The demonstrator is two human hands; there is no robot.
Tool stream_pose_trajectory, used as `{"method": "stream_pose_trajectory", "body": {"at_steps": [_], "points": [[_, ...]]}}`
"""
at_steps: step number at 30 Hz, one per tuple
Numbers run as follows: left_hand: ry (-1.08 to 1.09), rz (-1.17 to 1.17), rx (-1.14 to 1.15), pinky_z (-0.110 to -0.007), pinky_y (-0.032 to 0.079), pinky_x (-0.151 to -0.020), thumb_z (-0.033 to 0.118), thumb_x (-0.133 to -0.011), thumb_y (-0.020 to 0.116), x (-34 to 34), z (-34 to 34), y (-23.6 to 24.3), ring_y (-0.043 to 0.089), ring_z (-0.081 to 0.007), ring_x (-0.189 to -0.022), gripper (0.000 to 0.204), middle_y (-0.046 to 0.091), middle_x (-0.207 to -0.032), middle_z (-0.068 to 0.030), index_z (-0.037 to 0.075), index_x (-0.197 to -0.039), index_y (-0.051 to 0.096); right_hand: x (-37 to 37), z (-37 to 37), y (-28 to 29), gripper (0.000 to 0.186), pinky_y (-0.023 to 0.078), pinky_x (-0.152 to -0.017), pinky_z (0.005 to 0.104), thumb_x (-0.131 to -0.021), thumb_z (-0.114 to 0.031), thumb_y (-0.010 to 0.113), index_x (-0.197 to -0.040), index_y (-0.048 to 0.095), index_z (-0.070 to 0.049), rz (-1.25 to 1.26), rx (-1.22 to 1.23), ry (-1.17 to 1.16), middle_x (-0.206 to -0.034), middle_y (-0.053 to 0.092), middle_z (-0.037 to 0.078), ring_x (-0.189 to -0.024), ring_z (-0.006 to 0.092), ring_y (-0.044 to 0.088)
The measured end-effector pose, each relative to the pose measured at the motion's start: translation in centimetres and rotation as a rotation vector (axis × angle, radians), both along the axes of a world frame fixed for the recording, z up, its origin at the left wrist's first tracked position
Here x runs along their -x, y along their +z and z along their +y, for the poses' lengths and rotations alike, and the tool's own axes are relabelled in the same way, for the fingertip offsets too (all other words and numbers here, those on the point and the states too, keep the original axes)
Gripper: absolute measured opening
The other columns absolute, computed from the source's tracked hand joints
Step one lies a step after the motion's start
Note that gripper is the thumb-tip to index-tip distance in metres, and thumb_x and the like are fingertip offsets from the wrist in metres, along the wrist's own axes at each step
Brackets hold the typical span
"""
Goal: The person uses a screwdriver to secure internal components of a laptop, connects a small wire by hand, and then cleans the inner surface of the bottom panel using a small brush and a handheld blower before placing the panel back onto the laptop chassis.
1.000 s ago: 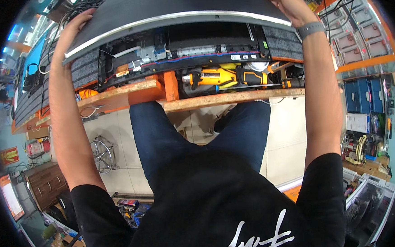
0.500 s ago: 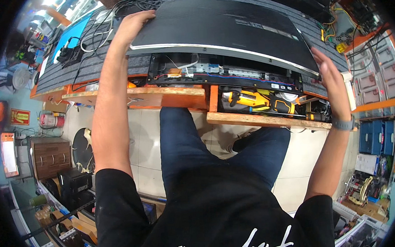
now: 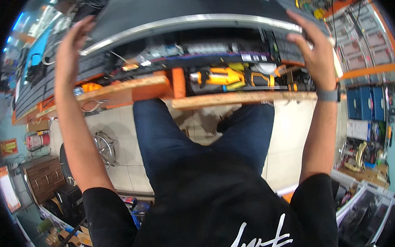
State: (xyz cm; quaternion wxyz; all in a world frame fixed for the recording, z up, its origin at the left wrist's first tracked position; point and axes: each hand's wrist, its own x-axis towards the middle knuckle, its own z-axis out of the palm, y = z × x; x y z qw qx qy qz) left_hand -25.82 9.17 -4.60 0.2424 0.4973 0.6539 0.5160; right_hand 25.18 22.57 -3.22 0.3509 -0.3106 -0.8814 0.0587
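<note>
A wide black flat panel (image 3: 177, 7) with a silver front edge is held up at a tilt over the bench. My left hand (image 3: 71, 47) grips its left side, fingers curled at the edge. At the right front corner, my right hand (image 3: 314, 48) holds it with thumb and fingers around the corner. Under the panel lies an open black housing (image 3: 157, 65) with metal parts, circuit pieces and red and blue wires along its front. The panel hides most of that housing's rear.
Below the bench edge, an open drawer (image 3: 245, 98) holds a yellow-black power tool (image 3: 224, 76). Another wooden drawer front (image 3: 127, 89) juts out at left. Cables lie on the grey striped mat (image 3: 37, 90). Clear parts drawers (image 3: 360, 41) stand at right.
Both hands have lifted the panel toward me, and it now looks larger and higher in view. The view has shifted, and more of the housing's front shows beneath.
</note>
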Motion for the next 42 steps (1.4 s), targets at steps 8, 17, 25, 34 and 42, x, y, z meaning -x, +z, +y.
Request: {"method": "stream_pose_trajectory", "body": {"at_steps": [8, 17, 25, 34, 42], "points": [[-0.139, 0.566, -0.453, -0.052, 0.023, -0.124, -0.001, -0.092, 0.043, 0.0, -5.0, 0.6, 0.038, -0.0351, -0.145, 0.053, 0.046, -0.15, -0.023, -0.007, -0.144, 0.046, 2.4, -2.6, 2.6, 0.036, 0.051, -0.079, 0.0282, -0.091, -0.01, 0.069, -0.126, 0.065, -0.003, 0.061, 0.274, -0.264, -0.101, 0.07, 0.01, -0.089, 0.0146, 0.062], [-0.339, 1.13, -0.308, -0.041, 0.038, -0.114, 0.011, -0.095, 0.064, -8.9, -3.8, 5.6, 0.054, -0.0288, -0.134, 0.042, 0.06, -0.139, -0.0173, 0.002, -0.136, 0.06, 1.8, -1.6, 1.6, 0.036, 0.049, -0.074, 0.0271, -0.09, -0.008, 0.069, -0.125, 0.066, -0.003, 0.034, 0.019, -0.146, -0.099, 0.068, 0.006, -0.083, 0.0124, 0.059], [-0.459, 1.278, -0.194, -0.037, 0.048, -0.107, 0.007, -0.097, 0.062, -8.2, -0.6, 4.9, 0.059, -0.0249, -0.128, 0.039, 0.062, -0.138, -0.0144, 0.004, -0.136, 0.061, 2.9, -2.7, 1.7, 0.038, 0.047, -0.069, 0.0257, -0.088, -0.011, 0.071, -0.125, 0.067, -0.003, -0.003, 0.002, -0.268, -0.092, 0.067, 0.005, -0.077, 0.0116, 0.057], [-0.499, 1.172, -0.17, -0.038, 0.048, -0.107, 0.001, -0.099, 0.055, -8.3, -0.6, 5.3, 0.058, -0.0258, -0.128, 0.037, 0.062, -0.137, -0.0168, -0.001, -0.135, 0.059, 0.9, -0.5, 0.4, 0.049, 0.05, -0.077, 0.0256, -0.091, -0.026, 0.073, -0.131, 0.061, 0.0, 0.137, 0.128, -0.093, -0.103, 0.068, 0.007, -0.09, 0.0128, 0.061], [-0.505, 1.22, -0.163, -0.031, 0.05, -0.098, 0.006, -0.099, 0.059, -8.0, -0.3, 6.1, 0.064, -0.0215, -0.116, 0.033, 0.066, -0.132, -0.0146, 0.0, -0.131, 0.064, -1.9, 0.9, -0.5, 0.051, 0.049, -0.096, 0.0337, -0.096, -0.023, 0.067, -0.137, 0.053, 0.003, 0.106, 0.828, 0.028, -0.122, 0.064, 0.014, -0.11, 0.0194, 0.061]]}}
